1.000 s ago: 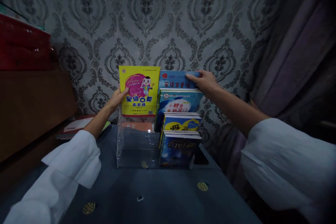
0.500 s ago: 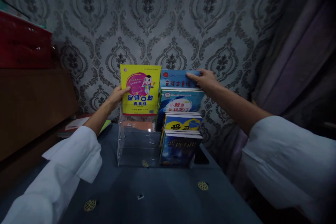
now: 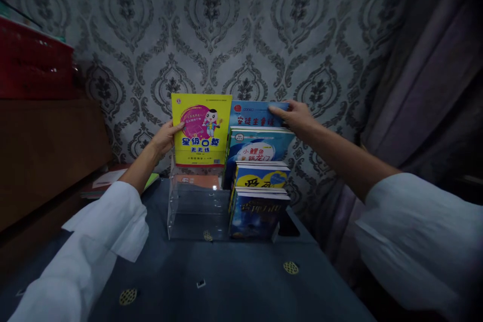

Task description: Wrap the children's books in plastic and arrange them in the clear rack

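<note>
A yellow book (image 3: 199, 131) with a cartoon child on its cover stands upright at the back left of a clear tiered book rack (image 3: 188, 216). My left hand (image 3: 165, 137) grips its left edge, thumb across the front. On the right, my right hand (image 3: 296, 118) pinches the top right corner of a blue book (image 3: 251, 113), its thumb on the cover. In front of that book, stepping downward, are a teal book (image 3: 256, 146), a blue and yellow book (image 3: 260, 177) and a dark blue book (image 3: 258, 214). An orange book (image 3: 199, 181) shows low behind the clear left tiers.
A dark phone-like object (image 3: 290, 225) lies right of the rack on the blue-grey tablecloth (image 3: 234, 282). Papers and books (image 3: 107, 181) lie behind my left forearm. A brown cabinet (image 3: 49, 156) carries a red box (image 3: 35, 63) at left. Patterned wall behind, curtain (image 3: 415, 95) at right.
Hardly anything differs. The view has shifted slightly, and my right sleeve sits a little farther right. Both hands keep their holds on the books.
</note>
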{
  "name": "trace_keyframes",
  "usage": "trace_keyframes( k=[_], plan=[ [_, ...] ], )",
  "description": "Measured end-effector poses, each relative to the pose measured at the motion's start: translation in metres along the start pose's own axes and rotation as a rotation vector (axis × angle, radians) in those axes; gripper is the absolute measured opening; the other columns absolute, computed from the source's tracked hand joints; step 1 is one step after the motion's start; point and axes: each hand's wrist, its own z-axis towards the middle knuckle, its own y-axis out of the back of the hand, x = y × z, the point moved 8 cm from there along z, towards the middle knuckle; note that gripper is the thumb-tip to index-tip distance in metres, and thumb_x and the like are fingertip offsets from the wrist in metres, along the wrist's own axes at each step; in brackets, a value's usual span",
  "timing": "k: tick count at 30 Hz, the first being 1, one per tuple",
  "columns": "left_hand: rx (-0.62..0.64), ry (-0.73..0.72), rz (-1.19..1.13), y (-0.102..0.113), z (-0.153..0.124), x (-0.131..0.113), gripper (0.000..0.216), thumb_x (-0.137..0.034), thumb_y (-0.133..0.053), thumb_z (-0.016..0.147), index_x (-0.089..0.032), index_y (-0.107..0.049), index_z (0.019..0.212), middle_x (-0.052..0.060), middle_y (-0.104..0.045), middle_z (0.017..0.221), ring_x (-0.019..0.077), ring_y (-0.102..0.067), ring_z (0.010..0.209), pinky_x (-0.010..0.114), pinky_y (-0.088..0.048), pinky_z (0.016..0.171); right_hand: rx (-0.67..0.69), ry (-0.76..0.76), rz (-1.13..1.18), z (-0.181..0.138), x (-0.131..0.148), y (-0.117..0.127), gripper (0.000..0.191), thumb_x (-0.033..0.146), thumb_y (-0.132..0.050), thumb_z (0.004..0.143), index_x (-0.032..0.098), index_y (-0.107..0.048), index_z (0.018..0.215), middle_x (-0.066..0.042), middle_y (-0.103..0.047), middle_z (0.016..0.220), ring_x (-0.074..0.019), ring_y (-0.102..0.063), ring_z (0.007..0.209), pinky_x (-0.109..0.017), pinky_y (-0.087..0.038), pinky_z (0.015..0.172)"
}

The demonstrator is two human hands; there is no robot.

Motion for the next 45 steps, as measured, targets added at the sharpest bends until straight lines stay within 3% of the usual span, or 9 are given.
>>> trace_keyframes(
  k=[6,14,24,33,40,45],
  plan=[
    [-0.001,0.001,0.003,-0.002,-0.004,-0.003,0.04,-0.032,-0.085,0.073,-0.012,-0.07,0.104,0.01,-0.079,0.09,0.0269,-0.077,0.084,0.037,-0.064,0.082,0.042,-0.005,0.06,-0.007,-0.001,0.003,0.021,0.035,-0.081,0.072,0.024,-0.063,0.077,0.004,-0.062,0.069,-0.0137,-0.055,0.059,-0.025,-0.042,0.051],
    [-0.01,0.001,0.004,-0.003,-0.012,-0.007,0.033,-0.028,-0.082,0.075,-0.012,-0.071,0.102,0.011,-0.079,0.092,0.0261,-0.077,0.084,0.036,-0.064,0.08,0.051,0.036,0.077,-0.019,0.003,0.009,0.025,0.039,-0.082,0.07,0.026,-0.062,0.077,0.0,-0.067,0.077,-0.0175,-0.061,0.067,-0.026,-0.048,0.053],
    [-0.008,0.007,0.028,-0.002,-0.012,-0.005,0.036,-0.032,-0.083,0.072,-0.012,-0.073,0.099,0.011,-0.08,0.091,0.0281,-0.077,0.085,0.036,-0.064,0.078,0.032,0.017,0.111,-0.021,0.003,0.008,0.016,0.031,-0.078,0.076,0.024,-0.065,0.082,0.0,-0.069,0.082,-0.0174,-0.063,0.072,-0.027,-0.049,0.058],
    [0.002,0.011,0.046,-0.005,-0.017,-0.003,0.043,-0.037,-0.085,0.069,-0.012,-0.073,0.102,0.011,-0.079,0.091,0.027,-0.076,0.081,0.036,-0.063,0.078,-0.022,0.089,0.016,-0.021,0.002,0.011,0.035,0.041,-0.078,0.073,0.026,-0.067,0.103,-0.002,-0.069,0.095,-0.0203,-0.065,0.087,-0.026,-0.049,0.061],
    [-0.028,-0.012,0.022,-0.004,-0.017,-0.011,0.045,-0.035,-0.085,0.07,-0.014,-0.072,0.107,0.009,-0.079,0.098,0.0216,-0.074,0.079,0.03,-0.061,0.072,-0.052,0.042,0.037,-0.021,0.003,0.012,0.045,0.036,-0.079,0.075,0.024,-0.063,0.115,0.0,-0.064,0.084,-0.0193,-0.063,0.075,-0.03,-0.051,0.063],
    [-0.036,-0.017,0.056,-0.001,-0.021,-0.015,0.046,-0.039,-0.084,0.07,-0.016,-0.071,0.107,0.006,-0.078,0.093,0.0175,-0.072,0.073,0.024,-0.057,0.064,-0.029,0.061,-0.015,-0.023,0.004,0.01,0.044,0.039,-0.077,0.079,0.026,-0.059,0.117,-0.001,-0.063,0.09,-0.0213,-0.063,0.083,-0.031,-0.053,0.069]
  ],
)
